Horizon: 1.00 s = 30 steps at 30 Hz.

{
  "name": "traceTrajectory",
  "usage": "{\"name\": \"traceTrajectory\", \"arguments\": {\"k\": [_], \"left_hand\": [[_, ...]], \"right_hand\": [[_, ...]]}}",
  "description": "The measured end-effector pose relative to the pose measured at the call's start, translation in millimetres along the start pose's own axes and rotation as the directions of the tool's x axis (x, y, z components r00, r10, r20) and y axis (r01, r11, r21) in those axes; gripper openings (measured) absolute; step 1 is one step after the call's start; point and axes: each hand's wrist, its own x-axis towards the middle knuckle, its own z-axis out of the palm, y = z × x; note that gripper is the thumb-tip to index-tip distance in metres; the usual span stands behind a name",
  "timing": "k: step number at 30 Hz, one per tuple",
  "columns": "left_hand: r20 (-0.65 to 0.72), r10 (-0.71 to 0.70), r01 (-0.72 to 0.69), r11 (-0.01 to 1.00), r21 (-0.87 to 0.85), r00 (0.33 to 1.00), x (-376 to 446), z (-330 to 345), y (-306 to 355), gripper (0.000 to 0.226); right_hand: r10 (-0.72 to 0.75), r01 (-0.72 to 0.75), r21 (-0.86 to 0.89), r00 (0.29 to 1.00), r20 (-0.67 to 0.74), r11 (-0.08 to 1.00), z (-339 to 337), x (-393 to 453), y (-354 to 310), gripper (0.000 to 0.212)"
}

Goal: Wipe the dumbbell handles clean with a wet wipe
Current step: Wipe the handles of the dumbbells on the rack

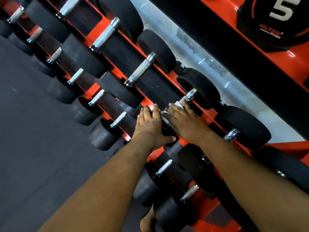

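Both forearms reach out from the bottom of the view toward the red dumbbell rack [151, 104], and a bare foot [147, 220] shows on the dark floor [33, 131] beneath them.

The left hand [149, 124] lies over the near black head of a dumbbell [199, 87] on the upper tier; its fingers [145, 111] are nearly straight and spread over the top of that head, with the thumb tucked round its near side, so it looks to be steadying the weight. The right hand [182, 121] lies over that dumbbell's handle [188, 97], its fingers [173, 107] laid fairly flat and pressing the wet wipe [167, 115] down onto the metal. White folds of the wipe show at the fingertips and between the two hands. Whether the fingers curl under the bar I cannot tell; the back of the hand hides that. Only the far end of the handle and its chrome collar stick out beyond the wipe.

As for progress, I would judge the job to be somewhere in its middle: this handle is being rubbed now. Many other handles are in view, along this tier to the left and right, and on the lower tier, but none of them looks clearly wet or clearly dirty from here, so I cannot say which are done. A black weight marked 5 [282, 9] sits on the shelf above.
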Motion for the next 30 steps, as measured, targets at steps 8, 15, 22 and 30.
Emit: {"name": "traceTrajectory", "arguments": {"k": [8,15,22,30], "left_hand": [[0.007,-0.006,0.006,1.000,-0.009,1.000,0.6,0.4,-1.0,0.139],[-0.002,-0.008,0.008,1.000,-0.002,1.000,-0.1,-0.3,0.6,0.140],[0.000,-0.003,0.003,1.000,0.010,1.000,0.2,-0.1,-0.2,0.140],[0.013,-0.005,0.005,1.000,0.015,1.000,-1.1,-3.3,0.9,0.139]], "right_hand": [[-0.030,0.030,-0.068,1.000,-0.001,0.997,4.3,-8.7,23.8,0.052],[0.053,-0.052,0.033,0.998,-0.022,0.998,-4.6,30.0,24.8,0.050],[0.003,-0.005,-0.101,1.000,-0.026,0.995,-3.0,25.3,36.4,0.061],[0.073,-0.069,0.054,0.995,-0.064,0.996,-1.6,-9.5,20.7,0.066]]}}
